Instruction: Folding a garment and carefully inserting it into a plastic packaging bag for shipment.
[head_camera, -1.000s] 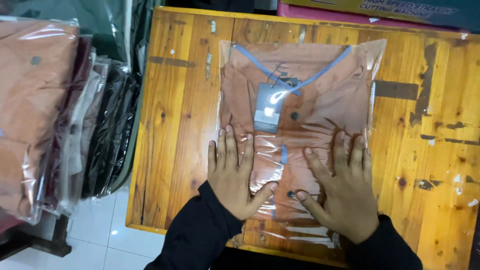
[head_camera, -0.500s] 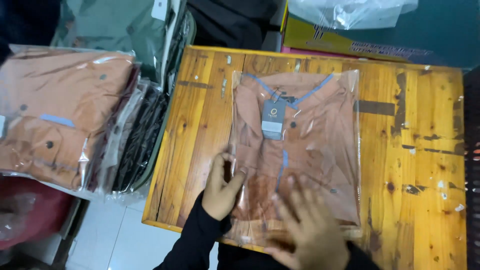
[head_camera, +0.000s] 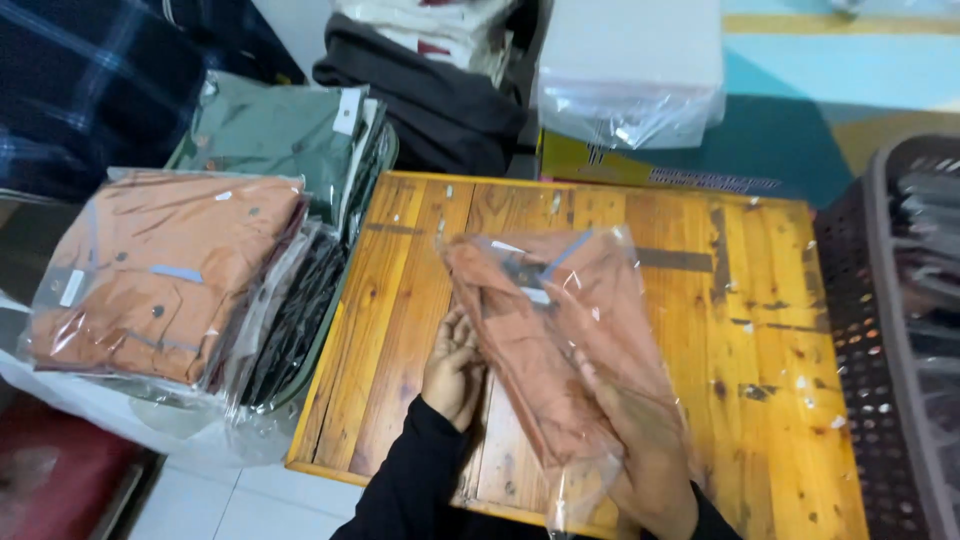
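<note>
A folded orange shirt in a clear plastic bag (head_camera: 545, 330) is lifted off the small wooden table (head_camera: 700, 330) and tilted on edge. My left hand (head_camera: 453, 368) grips the bag's left side from underneath. My right hand (head_camera: 640, 455) holds the bag's lower right part and shows through the plastic. Both arms wear black sleeves.
A stack of bagged shirts stands left of the table, with an orange bagged shirt (head_camera: 165, 270) on top and a green one (head_camera: 275, 135) behind. A dark plastic basket (head_camera: 900, 330) stands at the right. Bagged white cloth (head_camera: 630, 70) and dark clothes (head_camera: 430, 95) lie beyond the table.
The bagged shirt lay flat on the table under both hands. Now both hands hold it raised and tilted. The camera view has pulled back and shifted left.
</note>
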